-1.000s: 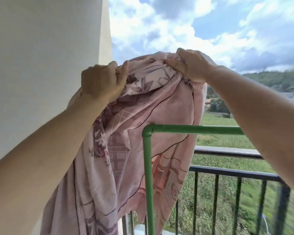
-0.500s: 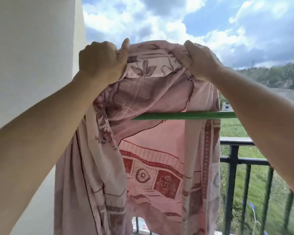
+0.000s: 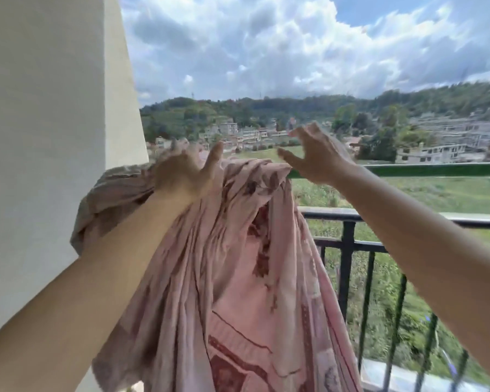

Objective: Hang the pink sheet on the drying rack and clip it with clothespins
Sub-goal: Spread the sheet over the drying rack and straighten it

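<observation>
Both hands spread, gripping nothing: left hand (image 3: 181, 172) flat on sheet (image 3: 238, 264), right hand (image 3: 314, 157) w/ fingers splayed just above rail (image 3: 436, 169). Sheet's bunched over rail, hanging toward me.

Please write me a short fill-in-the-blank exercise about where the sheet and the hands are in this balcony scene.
1. The pink sheet is draped over a rail coloured ____.
2. Both the left hand and the right hand have their fingers ____.
3. The balcony railing behind the sheet is coloured ____.
4. The number of clothespins visible on the sheet is ____.

Missing words: green; open; black; zero
</observation>
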